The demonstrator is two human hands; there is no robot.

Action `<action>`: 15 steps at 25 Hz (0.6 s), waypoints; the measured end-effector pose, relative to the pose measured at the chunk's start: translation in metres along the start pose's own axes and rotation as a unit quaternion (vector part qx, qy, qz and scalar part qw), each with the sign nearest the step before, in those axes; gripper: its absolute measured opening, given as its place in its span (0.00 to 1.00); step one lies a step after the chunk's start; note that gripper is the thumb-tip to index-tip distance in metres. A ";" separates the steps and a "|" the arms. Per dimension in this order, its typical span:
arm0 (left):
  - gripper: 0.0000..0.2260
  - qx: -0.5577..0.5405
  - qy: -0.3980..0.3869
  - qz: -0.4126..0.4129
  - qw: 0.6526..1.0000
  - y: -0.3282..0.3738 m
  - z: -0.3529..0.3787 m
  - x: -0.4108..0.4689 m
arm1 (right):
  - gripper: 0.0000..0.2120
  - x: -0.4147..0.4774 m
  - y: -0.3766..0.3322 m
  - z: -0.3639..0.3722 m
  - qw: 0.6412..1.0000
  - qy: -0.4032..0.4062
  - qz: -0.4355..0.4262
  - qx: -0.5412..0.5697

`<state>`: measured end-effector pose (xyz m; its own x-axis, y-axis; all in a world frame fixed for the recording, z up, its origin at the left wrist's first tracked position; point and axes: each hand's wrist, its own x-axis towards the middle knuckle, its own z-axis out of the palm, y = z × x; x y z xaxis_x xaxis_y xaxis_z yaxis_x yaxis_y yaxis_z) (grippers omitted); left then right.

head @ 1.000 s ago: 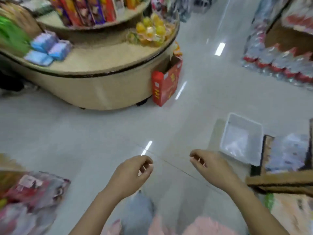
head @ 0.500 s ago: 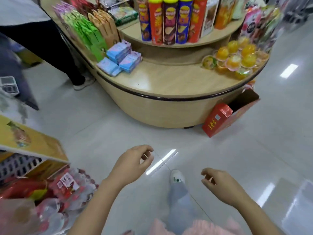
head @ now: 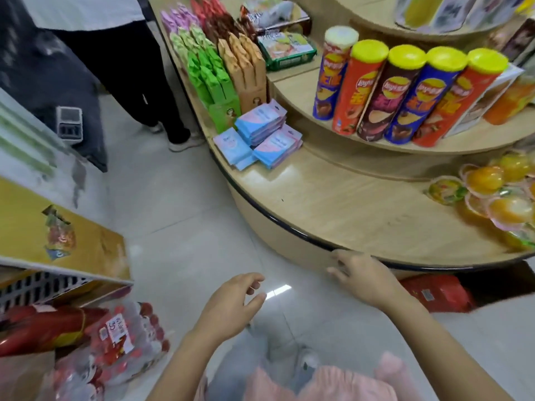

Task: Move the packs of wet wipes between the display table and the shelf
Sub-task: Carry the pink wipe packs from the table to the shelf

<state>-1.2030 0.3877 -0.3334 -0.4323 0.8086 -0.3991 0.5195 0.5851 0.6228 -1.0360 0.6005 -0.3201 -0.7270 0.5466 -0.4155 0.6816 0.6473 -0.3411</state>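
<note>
Packs of wet wipes [head: 262, 137], pale blue and pink, lie in a few short flat stacks just above the centre of the frame, on the lowest tier of a curved wooden counter [head: 347, 204]. They sit close to its dark rim, probably so a shopper can reach them easily. Neither hand touches them. The left hand [head: 231, 305], low in the centre, is empty, with fingers loosely curled over the pale floor [head: 188, 212]. The right hand [head: 362, 277], just to its right, is also empty and relaxed, its fingertips at the counter's rim; whether they touch it cannot be told. Both are held forward, which suggests readiness to reach for the packs. Behind the wipes stand green snack packets [head: 211, 73]. To the right, crisp tubes [head: 405, 94] stand on a higher tier. Another person's dark trouser legs [head: 136, 82] stand at upper left.
</note>
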 end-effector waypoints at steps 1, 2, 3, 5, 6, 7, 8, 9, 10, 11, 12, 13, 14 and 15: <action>0.15 -0.007 0.000 -0.005 1.000 -0.009 -0.011 0.016 | 0.17 0.025 -0.010 -0.008 1.000 0.011 -0.012 0.006; 0.15 -0.008 -0.003 -0.008 1.000 -0.018 -0.023 0.033 | 0.16 0.048 -0.020 -0.014 1.000 0.018 -0.016 0.014; 0.15 -0.010 -0.005 -0.012 1.000 -0.030 -0.037 0.052 | 0.15 0.072 -0.030 -0.016 0.999 0.019 -0.008 0.029; 0.15 -0.015 -0.007 -0.013 1.000 -0.049 -0.068 0.092 | 0.16 0.110 -0.051 -0.014 0.997 0.017 0.023 0.076; 0.15 -0.016 -0.010 -0.013 1.000 -0.057 -0.084 0.113 | 0.16 0.126 -0.061 -0.011 0.994 0.012 0.041 0.101; 0.15 -0.014 -0.013 -0.010 1.000 -0.062 -0.100 0.134 | 0.16 0.140 -0.069 -0.009 0.990 0.011 0.060 0.128; 0.15 -0.012 -0.015 -0.003 1.000 -0.067 -0.117 0.159 | 0.15 0.155 -0.078 -0.008 0.983 0.012 0.085 0.161; 0.16 -0.009 -0.014 0.006 1.000 -0.069 -0.132 0.181 | 0.15 0.167 -0.085 -0.007 0.975 0.014 0.108 0.194; 0.16 -0.004 -0.011 0.014 1.000 -0.068 -0.146 0.203 | 0.15 0.179 -0.090 -0.007 0.965 0.017 0.131 0.226; 0.16 -0.003 -0.008 0.022 1.000 -0.066 -0.159 0.227 | 0.15 0.192 -0.094 -0.008 0.953 0.025 0.156 0.258; 0.16 -0.007 -0.008 0.028 1.000 -0.063 -0.169 0.250 | 0.15 0.206 -0.096 -0.010 0.939 0.036 0.181 0.291; 0.16 -0.016 -0.009 0.033 0.999 -0.059 -0.176 0.275 | 0.15 0.223 -0.097 -0.012 0.924 0.048 0.204 0.320; 0.17 -0.026 -0.008 0.035 0.999 -0.053 -0.180 0.297 | 0.16 0.237 -0.098 -0.014 0.909 0.056 0.224 0.346; 0.17 -0.035 -0.006 0.038 0.999 -0.048 -0.182 0.319 | 0.17 0.254 -0.096 -0.014 0.895 0.062 0.242 0.369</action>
<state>-1.5000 0.6063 -0.3687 -0.3849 0.8513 -0.3566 0.4980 0.5168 0.6964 -1.2872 0.6843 -0.3807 -0.3051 0.7522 -0.5840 0.7551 -0.1827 -0.6297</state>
